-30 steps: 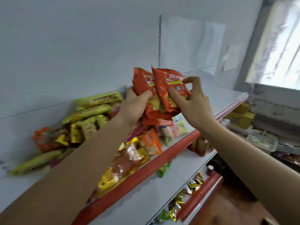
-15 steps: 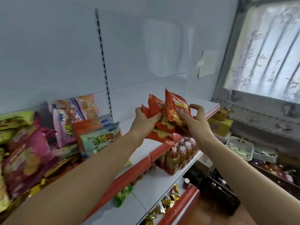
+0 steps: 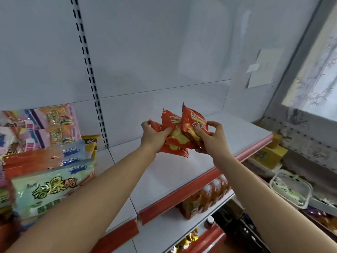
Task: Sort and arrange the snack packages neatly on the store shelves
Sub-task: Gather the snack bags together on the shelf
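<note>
Both my hands hold a bunch of small red chip packets [image 3: 177,133] above a white shelf [image 3: 171,170] with a red front edge. My left hand [image 3: 154,136] grips the packets from the left side, fingers curled round them. On the right, my right hand [image 3: 212,138] pinches the front packet between thumb and fingers. The packets stand roughly upright and fan out at the top. The stretch of shelf beneath them is bare.
Stacked snack bags [image 3: 49,172] in green, orange and pink fill the shelf section at left, past a slotted upright [image 3: 91,75]. Orange drink bottles [image 3: 206,196] stand on the shelf below. A white basket [image 3: 291,187] and yellow boxes [image 3: 269,156] sit at right under a window.
My view and both hands have swung right, away from the heap of mixed snacks, carrying the red packets over the bare shelf section. The grip on the packets is unchanged.
</note>
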A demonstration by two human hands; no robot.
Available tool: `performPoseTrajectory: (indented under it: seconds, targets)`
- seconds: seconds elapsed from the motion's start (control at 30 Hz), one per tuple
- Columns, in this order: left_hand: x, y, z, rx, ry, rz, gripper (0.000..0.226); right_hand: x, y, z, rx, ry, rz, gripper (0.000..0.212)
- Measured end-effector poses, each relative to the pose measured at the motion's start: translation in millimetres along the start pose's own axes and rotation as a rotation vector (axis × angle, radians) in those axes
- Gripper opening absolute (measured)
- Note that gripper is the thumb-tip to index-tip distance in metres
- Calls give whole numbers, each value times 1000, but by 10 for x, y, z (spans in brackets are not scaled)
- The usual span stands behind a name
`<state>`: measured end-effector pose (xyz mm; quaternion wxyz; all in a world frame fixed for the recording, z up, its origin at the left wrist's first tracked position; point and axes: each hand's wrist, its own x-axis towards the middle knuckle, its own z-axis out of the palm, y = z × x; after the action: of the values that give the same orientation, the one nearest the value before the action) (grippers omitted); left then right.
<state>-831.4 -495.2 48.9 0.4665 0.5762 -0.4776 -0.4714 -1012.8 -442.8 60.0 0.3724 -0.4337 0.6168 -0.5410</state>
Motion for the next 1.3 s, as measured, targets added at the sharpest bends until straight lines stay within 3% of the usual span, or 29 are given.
performPoseTrajectory:
  seconds: [0.13,0.27,0.33,0.43,0.57,0.73,0.93,1.13,1.23,1.3]
  targets:
    - [315,-74,-76,37,165,-28,38,521,99,257,-64,-95,-56,56]
    - [467,-246,-101,135,350,-16,37,996,264,371,-186,-124,-110,59]
    - [493,-325,-115,215,428,-11,52,1194,332,378,-301,-142,-139,61]
    - [534,-418,-84,372,443,6,69,1404,426,388,-494,-242,-145,64]
    - [495,-420,-59,586,402,11,58,1487,362,380,-595,-291,-192,65]
    - [350,4,-202,854,421,209,53,1490,33,378,-708,-350,-423,52]
    - [-244,702,-856,1313,227,360,51,1153,-478,847,-847,-608,-752,46]
    - [-1299,751,-1885,1440,444,158,46,235,-885,1588,-712,-826,-1021,39]
    - [-1890,625,-2346,1430,540,27,38,-350,-1035,1927,-658,-915,-1219,49]
    - [-2244,504,-2664,1424,573,-47,47,-737,-1096,2134,-706,-958,-1408,59]
